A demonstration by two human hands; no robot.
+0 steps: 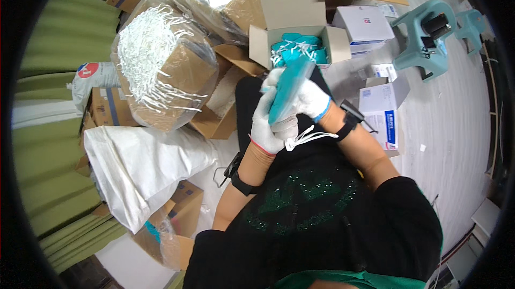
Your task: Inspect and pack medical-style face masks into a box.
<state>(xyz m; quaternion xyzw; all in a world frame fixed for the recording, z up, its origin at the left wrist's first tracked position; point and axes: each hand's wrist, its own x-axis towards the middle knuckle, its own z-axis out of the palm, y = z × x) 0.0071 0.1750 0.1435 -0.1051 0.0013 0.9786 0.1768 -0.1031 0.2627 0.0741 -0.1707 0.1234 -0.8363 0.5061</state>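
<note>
Both of my hands wear white gloves and meet in front of my lap. Between them is a teal face mask bundle (290, 89), upright and slightly tilted, with a clear, shiny edge on its right side. My left hand (265, 124) has its fingers wrapped round the lower left of the bundle. White ear loops (307, 138) hang out below, beside the left wrist. On the far right side of the bundle, my right hand (311, 98) grips it, its fingers partly hidden. Just beyond stands an open carton (292, 7) with more teal masks (300, 47) and white loops inside.
A plastic-lined carton heaped with white ear loops (147, 53) stands at the left, near a white sack (139, 165). White boxes (363, 23) and an open white box (383, 96) are at the right. Teal plastic stools (426, 37) stand at the far right.
</note>
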